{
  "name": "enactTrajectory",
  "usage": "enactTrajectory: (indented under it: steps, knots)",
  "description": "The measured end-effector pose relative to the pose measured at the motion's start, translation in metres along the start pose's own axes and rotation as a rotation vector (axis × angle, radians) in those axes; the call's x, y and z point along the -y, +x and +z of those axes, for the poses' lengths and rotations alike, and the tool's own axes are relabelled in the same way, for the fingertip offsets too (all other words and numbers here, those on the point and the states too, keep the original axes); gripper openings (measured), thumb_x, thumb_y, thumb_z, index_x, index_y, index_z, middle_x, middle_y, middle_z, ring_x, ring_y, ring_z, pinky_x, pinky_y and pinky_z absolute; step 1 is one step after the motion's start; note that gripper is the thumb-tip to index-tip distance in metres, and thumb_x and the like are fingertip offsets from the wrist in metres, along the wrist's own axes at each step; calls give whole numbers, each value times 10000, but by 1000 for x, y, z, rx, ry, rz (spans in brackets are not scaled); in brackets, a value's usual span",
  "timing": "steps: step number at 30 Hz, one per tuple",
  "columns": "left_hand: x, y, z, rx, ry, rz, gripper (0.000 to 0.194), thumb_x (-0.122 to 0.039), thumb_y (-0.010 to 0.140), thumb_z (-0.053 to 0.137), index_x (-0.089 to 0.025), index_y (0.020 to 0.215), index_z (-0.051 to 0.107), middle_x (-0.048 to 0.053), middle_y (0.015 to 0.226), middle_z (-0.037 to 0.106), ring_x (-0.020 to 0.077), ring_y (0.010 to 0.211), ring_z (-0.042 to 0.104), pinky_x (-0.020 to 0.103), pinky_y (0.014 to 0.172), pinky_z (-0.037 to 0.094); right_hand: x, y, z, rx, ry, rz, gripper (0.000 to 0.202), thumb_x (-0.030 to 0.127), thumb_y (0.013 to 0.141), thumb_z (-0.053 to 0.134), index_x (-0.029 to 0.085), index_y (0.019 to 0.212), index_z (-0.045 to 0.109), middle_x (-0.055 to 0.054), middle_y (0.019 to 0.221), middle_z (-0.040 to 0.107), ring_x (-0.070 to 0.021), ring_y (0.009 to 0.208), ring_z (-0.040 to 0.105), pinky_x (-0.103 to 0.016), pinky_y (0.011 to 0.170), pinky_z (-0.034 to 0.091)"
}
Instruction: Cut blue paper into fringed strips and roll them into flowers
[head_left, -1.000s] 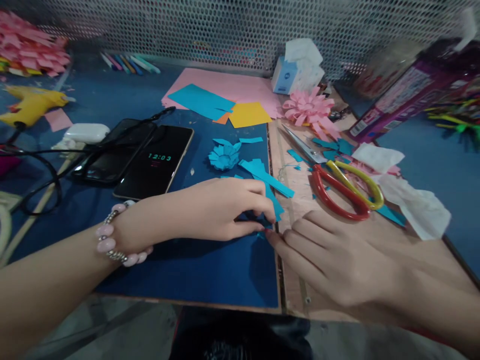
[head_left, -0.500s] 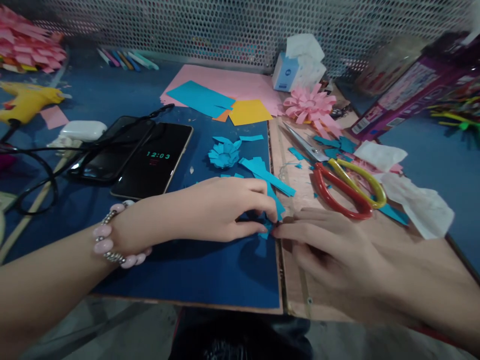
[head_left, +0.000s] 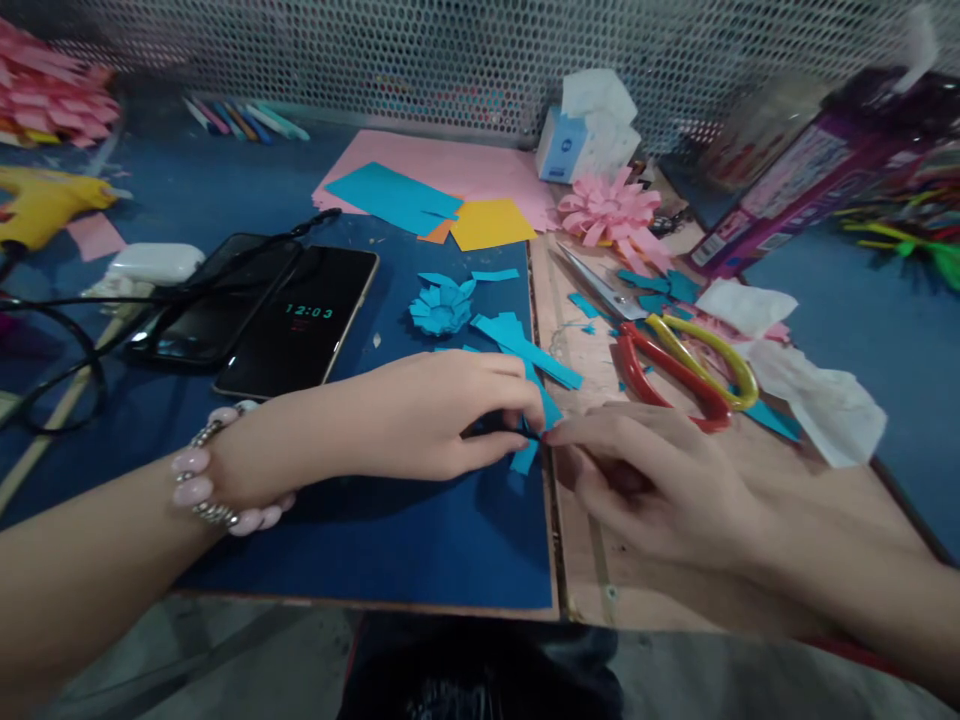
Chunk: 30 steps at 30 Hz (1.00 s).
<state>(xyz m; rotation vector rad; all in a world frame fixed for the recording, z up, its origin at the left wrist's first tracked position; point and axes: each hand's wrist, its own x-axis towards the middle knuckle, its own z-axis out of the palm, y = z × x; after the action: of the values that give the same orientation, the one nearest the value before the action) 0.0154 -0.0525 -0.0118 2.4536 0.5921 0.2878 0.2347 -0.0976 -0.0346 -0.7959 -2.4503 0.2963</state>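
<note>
My left hand (head_left: 465,415) bends down over the edge of the blue board, thumb and fingers pinched on a small blue paper strip (head_left: 526,458). From the other side my right hand (head_left: 652,480) meets it, its fingertips closed at the same strip; the exact contact is partly hidden. Just beyond my left hand are loose blue paper strips (head_left: 551,363) and a blue paper flower (head_left: 440,307). Scissors (head_left: 675,372) with one red and one yellow handle lie beyond my right hand.
Left of the hands lie two phones (head_left: 307,320) with a black cable, and a yellow glue gun (head_left: 49,205). Coloured paper sheets (head_left: 495,225), a tissue box (head_left: 562,148) and a pink paper flower (head_left: 611,210) are at the back. Crumpled tissue (head_left: 832,405) lies right.
The view has shifted slightly. My right fingers have curled in more at the strip, and more of the strip shows below my left fingertips. Both hands stay close together.
</note>
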Motion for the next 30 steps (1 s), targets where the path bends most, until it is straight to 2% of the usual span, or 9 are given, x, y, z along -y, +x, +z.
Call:
enactTrajectory:
  steps: [4, 8, 13, 17, 23, 26, 30]
  knots:
    - [-4, -1, -1, -43, 1, -90, 212, -145, 856, 491, -182, 1050, 569, 27, 900, 623, 120, 720, 570, 223, 638, 415, -4, 5, -6, 53, 2, 16, 248, 84, 807, 509, 188, 1018, 587, 16, 657, 525, -136, 643, 479, -284, 614, 406]
    - [-6, -2, -1, -116, -26, -145, 346, -188, 877, 458, -197, 1223, 447, 8, 872, 615, 77, 544, 509, 206, 527, 381, -9, 12, -11, 122, 10, 1, 268, 113, 789, 542, 200, 1015, 657, -46, 828, 491, -192, 818, 458, -381, 745, 412]
    - [-7, -1, -1, -312, -1, -222, 344, -232, 897, 445, -198, 1238, 427, 5, 858, 614, 70, 534, 518, 197, 482, 359, -14, 19, -9, 186, 31, 49, 302, 141, 775, 573, 213, 1042, 693, -58, 904, 409, -221, 924, 408, -466, 867, 375]
    - [-4, -1, -2, -401, 4, -234, 312, -242, 904, 444, -196, 1212, 440, -2, 797, 611, 94, 605, 566, 197, 491, 364, -14, 21, -9, 230, 60, 80, 246, 163, 790, 586, 222, 996, 707, -54, 909, 394, -218, 936, 388, -457, 876, 362]
    - [-3, 0, -2, -407, 9, -244, 305, -221, 896, 456, -190, 1199, 460, -7, 770, 608, 96, 605, 567, 206, 505, 368, -13, 20, -11, 235, 83, 58, 152, 191, 828, 593, 202, 931, 703, -55, 913, 427, -205, 931, 395, -432, 879, 351]
    - [-4, 0, -4, -402, -8, -274, 314, -228, 893, 467, -182, 1204, 467, -3, 762, 611, 111, 648, 589, 207, 518, 386, -12, 19, -14, 229, 123, 109, 135, 193, 826, 601, 199, 924, 694, -52, 912, 451, -199, 934, 415, -416, 884, 361]
    - [-5, 0, -8, -458, -37, -280, 312, -238, 888, 487, -177, 1194, 500, 0, 763, 620, 117, 667, 598, 210, 568, 431, -12, 18, -20, 197, 278, 199, 128, 240, 823, 624, 210, 931, 687, -37, 886, 478, -187, 915, 455, -382, 862, 384]
